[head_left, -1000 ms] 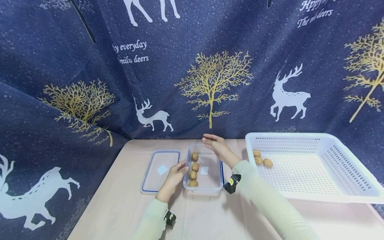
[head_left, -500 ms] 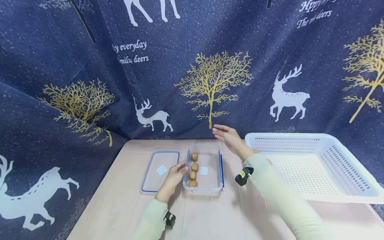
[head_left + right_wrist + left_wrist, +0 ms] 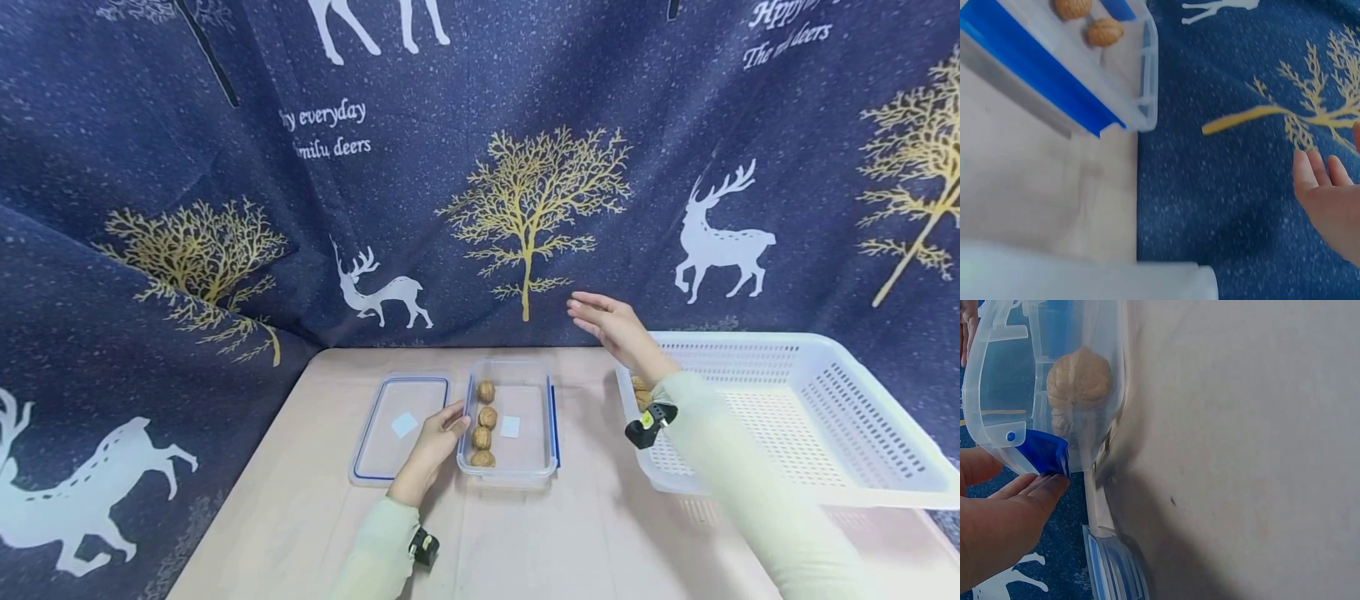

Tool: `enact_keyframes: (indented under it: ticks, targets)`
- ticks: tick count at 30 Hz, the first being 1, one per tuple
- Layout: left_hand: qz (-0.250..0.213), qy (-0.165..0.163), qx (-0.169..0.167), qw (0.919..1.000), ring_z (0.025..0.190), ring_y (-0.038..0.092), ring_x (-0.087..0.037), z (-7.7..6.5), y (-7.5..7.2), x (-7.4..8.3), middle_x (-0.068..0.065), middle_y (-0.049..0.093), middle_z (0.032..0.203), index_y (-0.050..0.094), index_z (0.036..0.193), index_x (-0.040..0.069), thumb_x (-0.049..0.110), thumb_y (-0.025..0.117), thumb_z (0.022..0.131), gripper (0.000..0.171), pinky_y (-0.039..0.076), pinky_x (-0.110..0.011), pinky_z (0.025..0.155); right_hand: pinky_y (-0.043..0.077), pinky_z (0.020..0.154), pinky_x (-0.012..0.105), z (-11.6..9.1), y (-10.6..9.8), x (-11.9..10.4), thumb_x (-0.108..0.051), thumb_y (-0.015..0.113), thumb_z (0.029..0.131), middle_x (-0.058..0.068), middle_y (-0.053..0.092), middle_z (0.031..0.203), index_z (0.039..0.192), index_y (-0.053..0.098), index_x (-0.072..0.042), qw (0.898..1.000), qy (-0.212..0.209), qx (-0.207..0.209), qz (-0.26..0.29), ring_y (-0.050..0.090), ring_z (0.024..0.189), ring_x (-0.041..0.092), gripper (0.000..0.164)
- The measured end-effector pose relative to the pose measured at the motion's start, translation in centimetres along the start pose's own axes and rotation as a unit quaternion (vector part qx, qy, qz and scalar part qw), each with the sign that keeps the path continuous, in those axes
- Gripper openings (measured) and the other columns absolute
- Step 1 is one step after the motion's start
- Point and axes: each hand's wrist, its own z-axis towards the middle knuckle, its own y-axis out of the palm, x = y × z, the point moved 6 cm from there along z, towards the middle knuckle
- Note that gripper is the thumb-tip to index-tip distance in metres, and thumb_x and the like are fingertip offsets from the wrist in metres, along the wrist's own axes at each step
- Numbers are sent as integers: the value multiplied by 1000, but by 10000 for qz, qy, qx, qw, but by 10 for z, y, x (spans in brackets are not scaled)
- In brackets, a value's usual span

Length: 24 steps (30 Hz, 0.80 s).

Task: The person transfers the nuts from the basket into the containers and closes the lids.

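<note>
One clear lid (image 3: 386, 410) edged in blue lies flat on the tabletop (image 3: 525, 542), at ten o'clock from the left grip (image 3: 433, 443). That grip is unclenched, its fingertips touching a blue latch (image 3: 1044, 453) of the one container (image 3: 507, 477), at its three o'clock. Inside, four walnuts (image 3: 487, 418) line the nine-o'clock wall. The right grip (image 3: 611, 329) hangs released in the air, the container at its eight o'clock. One white basket (image 3: 735, 339) sits at its four o'clock; a sleeve (image 3: 765, 492) partly hides more walnuts (image 3: 640, 386) there, count unclear.
</note>
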Motion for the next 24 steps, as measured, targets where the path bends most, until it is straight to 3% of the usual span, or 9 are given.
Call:
enact_keyframes:
  ticks: [10, 12, 16, 19, 24]
  targets:
    - [36, -17, -60, 10000, 134, 39, -40, 1, 0, -1, -27, 42, 143, 41, 140, -7, 7, 50, 98, 46, 32, -47, 113, 34, 113, 31, -11, -31, -5, -11, 53, 99, 26, 25, 153, 149, 23, 5, 9995, -98, 14, -298, 31, 140, 32, 60]
    - [69, -19, -75, 9999, 134, 38, -40, 1, 0, -1, -27, 42, 143, 40, 141, -7, 7, 50, 98, 46, 32, -47, 113, 35, 112, 31, -14, -38, -4, -13, 54, 99, 24, 30, 151, 149, 23, 4, 9995, -78, 11, -297, 32, 140, 31, 62]
    - [95, -48, -54, 9999, 134, 39, -40, 1, 0, 0, -26, 42, 143, 40, 141, -7, 7, 50, 98, 46, 32, -47, 113, 35, 112, 31, -20, -54, -1, -15, 57, 97, 6, 54, 131, 149, 24, 5, 9998, -53, 28, -214, 41, 134, 23, 64]
    - [79, -77, -45, 9999, 134, 39, -39, 1, 0, 1, -26, 42, 144, 40, 141, -6, 6, 50, 98, 46, 31, -47, 113, 34, 112, 31, -25, -67, 2, -14, 59, 96, -10, 62, 111, 148, 24, 6, 9999, -76, 73, -133, 55, 120, 11, 65]
    - [60, -37, -86, 9999, 132, 40, -40, 0, 1, 1, -28, 41, 143, 38, 141, -8, 5, 49, 98, 46, 32, -48, 113, 32, 111, 31, -30, -88, 10, -13, 58, 97, -13, 66, 105, 148, 21, 9, 10000, -39, 41, 20, 62, 101, -1, 67]
